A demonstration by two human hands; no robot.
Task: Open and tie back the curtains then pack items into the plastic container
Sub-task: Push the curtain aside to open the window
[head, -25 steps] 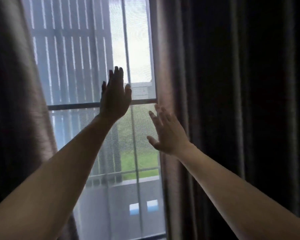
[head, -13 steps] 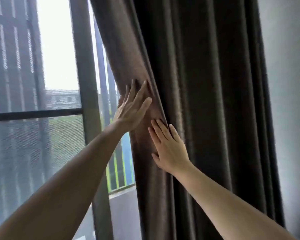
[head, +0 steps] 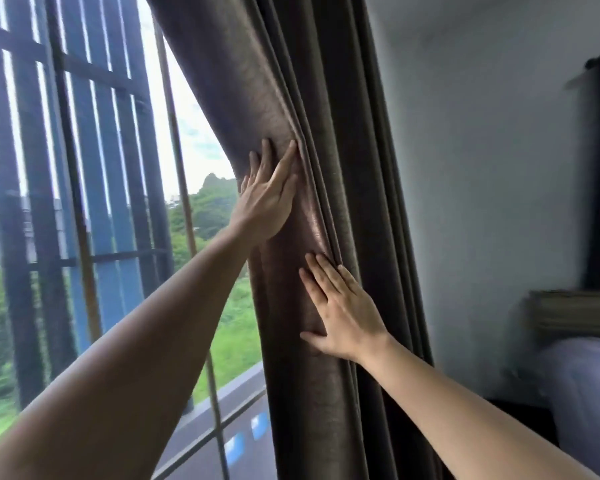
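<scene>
Left hand (head: 267,206) raised, right hand (head: 343,313) lower, fingers straight

A dark brown curtain (head: 329,140) hangs in bunched vertical folds, gathered between window and wall, its left edge bowing in at mid-height.

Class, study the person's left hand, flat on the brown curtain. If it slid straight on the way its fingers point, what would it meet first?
Pointing up and rightward, the left hand would probably first meet the gathered folds of the dark brown fabric curtain, close ahead.
</scene>
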